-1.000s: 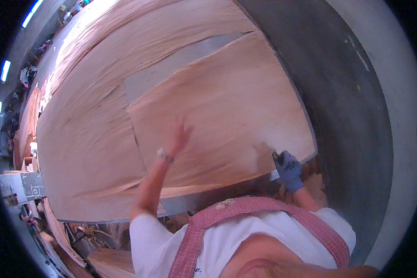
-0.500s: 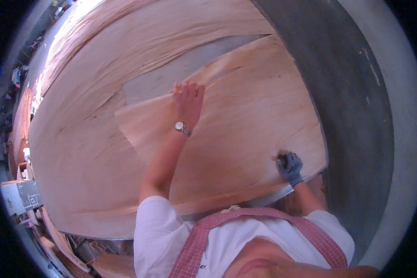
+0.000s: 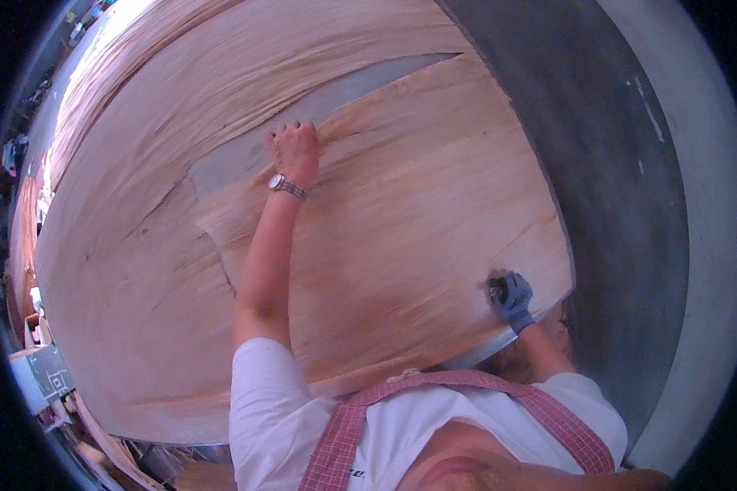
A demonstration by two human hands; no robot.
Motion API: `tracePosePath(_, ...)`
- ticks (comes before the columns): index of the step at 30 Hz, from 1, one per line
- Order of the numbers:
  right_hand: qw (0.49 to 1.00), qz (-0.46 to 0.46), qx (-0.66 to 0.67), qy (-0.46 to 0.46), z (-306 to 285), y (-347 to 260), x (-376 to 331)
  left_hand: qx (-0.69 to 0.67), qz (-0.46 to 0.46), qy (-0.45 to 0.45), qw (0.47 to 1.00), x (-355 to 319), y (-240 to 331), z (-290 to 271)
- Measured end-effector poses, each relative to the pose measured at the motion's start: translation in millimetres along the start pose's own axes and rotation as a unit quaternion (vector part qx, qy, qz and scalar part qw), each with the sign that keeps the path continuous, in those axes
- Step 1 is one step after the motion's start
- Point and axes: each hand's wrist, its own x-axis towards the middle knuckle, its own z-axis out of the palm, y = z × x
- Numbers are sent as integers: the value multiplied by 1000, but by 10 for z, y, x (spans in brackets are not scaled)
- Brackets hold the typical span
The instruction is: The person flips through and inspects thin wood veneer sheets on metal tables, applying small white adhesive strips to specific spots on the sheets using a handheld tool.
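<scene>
Pressing down on the far edge of a thin veneer sheet (image 3: 418, 204) with the bare left hand (image 3: 293, 151), fingers bent and bunched over that edge, knuckles up, a metal wristwatch (image 3: 287, 186) on the wrist. Not closed around anything that can be seen; just laid flat-ish on the wood with fingertips curled at the rim (whether the tips hook under the edge cannot be told). Reaching out low on the right with the right hand (image 3: 513, 296), in a blue-grey glove, pinched tight on the near right corner of the same sheet, thumb and fingers closed over the wood. Lying across the middle of the view, the sheet, pale and streaked with grain, slightly bowed, on top of a broad stack of similar veneer (image 3: 131, 245) spreading left and far. Showing between the sheet and the stack beyond, a grey table surface (image 3: 246, 159). Running down the right side, a dark grey floor strip (image 3: 622, 180).
</scene>
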Motion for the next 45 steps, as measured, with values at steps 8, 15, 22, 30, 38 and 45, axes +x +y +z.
tracePosePath(8,1000,16,-4,-15,130,188,-131,-20,92,261,961,-304,155,41)
tracePosePath(15,1000,-1,3,16,40,53,-39,-63,113,139,982,-183,210,362)
tracePosePath(22,1000,16,23,-12,11,75,5,-94,47,87,991,-86,121,657)
tracePosePath(30,999,-3,28,-37,-204,-41,-89,-138,80,81,984,-2513,1265,167)
tracePosePath(38,978,-42,197,-47,-387,235,-79,-84,-113,31,990,-3929,2514,295)
tracePosePath(45,969,-16,245,-42,-1315,1584,-988,-4,-183,39,982,-4200,2760,785)
